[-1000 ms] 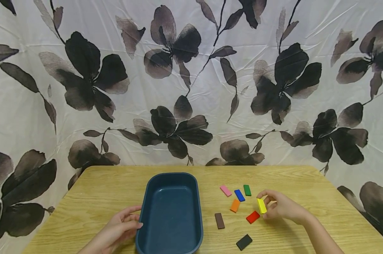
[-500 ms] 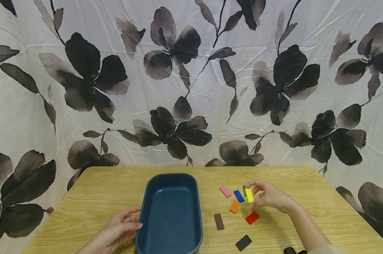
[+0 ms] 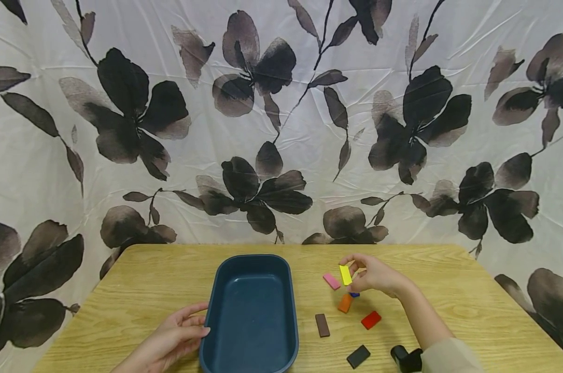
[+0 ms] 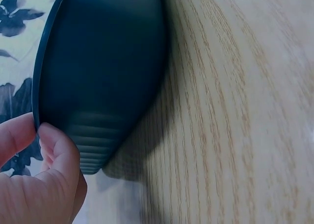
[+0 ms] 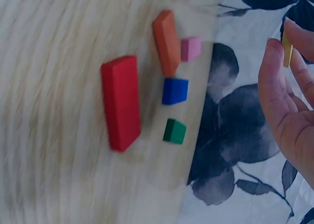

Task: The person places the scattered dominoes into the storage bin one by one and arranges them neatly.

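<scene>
My right hand (image 3: 375, 275) pinches a thin yellow block (image 3: 345, 275) between thumb and fingers, held above the table near the pink block (image 3: 331, 281). In the right wrist view the yellow block (image 5: 287, 50) shows edge-on. Below the hand, the blue block (image 3: 354, 295) is mostly covered; the green block (image 5: 174, 131) shows only in the right wrist view. The orange block (image 3: 345, 303) lies close by. My left hand (image 3: 179, 334) grips the left rim of a dark blue tray (image 3: 253, 321), thumb and finger meeting at the edge (image 4: 37, 101).
Nearer me lie a red block (image 3: 371, 320), a brown block (image 3: 322, 325) and a black block (image 3: 358, 357). A black object (image 3: 406, 358) shows beside the right sleeve (image 3: 451, 356). The wooden table (image 3: 165, 269) ends at a floral cloth (image 3: 281, 124).
My right hand has carried the yellow block leftward and away from me, past the green block and over toward the pink and blue ones. The left hand and tray stay put.
</scene>
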Demonstrator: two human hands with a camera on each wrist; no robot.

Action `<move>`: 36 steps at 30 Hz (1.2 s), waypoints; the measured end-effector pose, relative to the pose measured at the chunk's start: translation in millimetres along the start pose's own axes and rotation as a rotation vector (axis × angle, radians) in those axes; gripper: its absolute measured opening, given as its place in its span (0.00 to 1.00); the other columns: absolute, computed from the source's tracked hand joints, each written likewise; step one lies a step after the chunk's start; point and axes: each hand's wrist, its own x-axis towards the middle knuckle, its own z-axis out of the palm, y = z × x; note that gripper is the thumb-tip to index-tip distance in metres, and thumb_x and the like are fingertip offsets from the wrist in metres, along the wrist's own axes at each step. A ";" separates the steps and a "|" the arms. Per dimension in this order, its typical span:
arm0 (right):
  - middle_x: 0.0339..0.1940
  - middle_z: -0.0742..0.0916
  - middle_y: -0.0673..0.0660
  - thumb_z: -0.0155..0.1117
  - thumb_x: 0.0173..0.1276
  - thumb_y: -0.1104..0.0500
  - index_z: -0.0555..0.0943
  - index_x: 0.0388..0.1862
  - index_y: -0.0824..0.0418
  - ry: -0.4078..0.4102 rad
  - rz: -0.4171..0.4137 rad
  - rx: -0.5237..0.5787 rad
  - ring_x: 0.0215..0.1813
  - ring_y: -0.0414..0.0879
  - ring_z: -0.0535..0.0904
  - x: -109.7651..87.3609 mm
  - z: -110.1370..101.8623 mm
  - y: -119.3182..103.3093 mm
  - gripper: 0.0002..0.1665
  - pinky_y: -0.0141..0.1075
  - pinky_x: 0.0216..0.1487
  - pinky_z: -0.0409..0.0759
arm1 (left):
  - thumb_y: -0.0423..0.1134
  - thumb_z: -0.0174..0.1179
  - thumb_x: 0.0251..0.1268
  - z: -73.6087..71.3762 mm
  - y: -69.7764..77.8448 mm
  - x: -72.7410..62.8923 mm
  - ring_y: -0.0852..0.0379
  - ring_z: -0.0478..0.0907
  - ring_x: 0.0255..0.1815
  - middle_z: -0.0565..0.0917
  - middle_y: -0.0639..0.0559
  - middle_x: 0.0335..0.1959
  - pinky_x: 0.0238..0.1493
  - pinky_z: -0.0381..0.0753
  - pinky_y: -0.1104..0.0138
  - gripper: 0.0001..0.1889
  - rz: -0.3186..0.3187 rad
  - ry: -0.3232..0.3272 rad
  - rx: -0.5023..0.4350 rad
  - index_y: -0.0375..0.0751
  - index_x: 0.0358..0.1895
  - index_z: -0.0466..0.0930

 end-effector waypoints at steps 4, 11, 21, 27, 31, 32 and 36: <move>0.38 0.72 0.63 0.67 0.49 0.72 0.69 0.55 0.68 -0.001 0.001 -0.044 0.23 0.44 0.70 9.4 6.5 -6.5 0.32 0.38 0.31 0.74 | 0.25 0.57 0.60 0.2 1.2 0.1 0.58 0.77 0.39 0.76 0.49 0.40 0.42 0.78 0.68 0.37 -0.005 0.004 -0.002 0.29 0.70 0.48; 0.37 0.73 0.64 0.71 0.48 0.71 0.69 0.55 0.69 -0.021 0.002 -0.027 0.24 0.49 0.76 24.4 15.8 -13.1 0.34 0.40 0.32 0.77 | 0.26 0.59 0.59 1.2 1.3 -0.3 0.59 0.77 0.37 0.75 0.49 0.39 0.41 0.77 0.69 0.38 -0.011 0.025 0.013 0.28 0.70 0.48; 0.37 0.73 0.63 0.66 0.50 0.74 0.69 0.55 0.69 -0.039 -0.007 -0.023 0.25 0.47 0.74 43.8 24.9 -25.3 0.31 0.36 0.32 0.77 | 0.26 0.58 0.59 2.1 2.6 0.2 0.58 0.76 0.39 0.75 0.48 0.41 0.41 0.77 0.68 0.38 -0.025 0.056 0.029 0.28 0.70 0.47; 0.36 0.75 0.63 0.69 0.49 0.73 0.71 0.53 0.70 -0.034 -0.056 -0.091 0.30 0.48 0.75 55.1 31.4 -36.3 0.30 0.36 0.32 0.76 | 0.25 0.58 0.58 2.0 2.3 0.3 0.58 0.76 0.40 0.75 0.47 0.42 0.42 0.77 0.68 0.39 -0.028 0.053 0.003 0.28 0.70 0.46; 0.36 0.76 0.63 0.70 0.48 0.74 0.71 0.53 0.70 -0.047 -0.077 -0.101 0.32 0.48 0.74 61.1 35.0 -44.3 0.31 0.34 0.32 0.76 | 0.25 0.58 0.58 1.8 2.0 0.3 0.58 0.76 0.39 0.75 0.47 0.42 0.42 0.77 0.68 0.39 -0.024 0.041 -0.016 0.28 0.70 0.46; 0.36 0.76 0.63 0.70 0.48 0.74 0.71 0.53 0.70 -0.050 -0.076 -0.101 0.32 0.48 0.74 62.3 36.0 -46.4 0.31 0.34 0.32 0.77 | 0.25 0.58 0.58 1.8 2.0 0.3 0.58 0.76 0.39 0.75 0.47 0.42 0.42 0.77 0.68 0.39 -0.022 0.038 -0.019 0.28 0.70 0.46; 0.35 0.77 0.62 0.71 0.47 0.73 0.72 0.53 0.70 -0.048 -0.065 -0.106 0.30 0.47 0.75 67.3 42.2 -53.4 0.32 0.34 0.34 0.78 | 0.24 0.58 0.58 1.9 2.4 0.3 0.58 0.76 0.39 0.75 0.47 0.42 0.42 0.77 0.68 0.39 -0.023 0.041 -0.018 0.28 0.70 0.45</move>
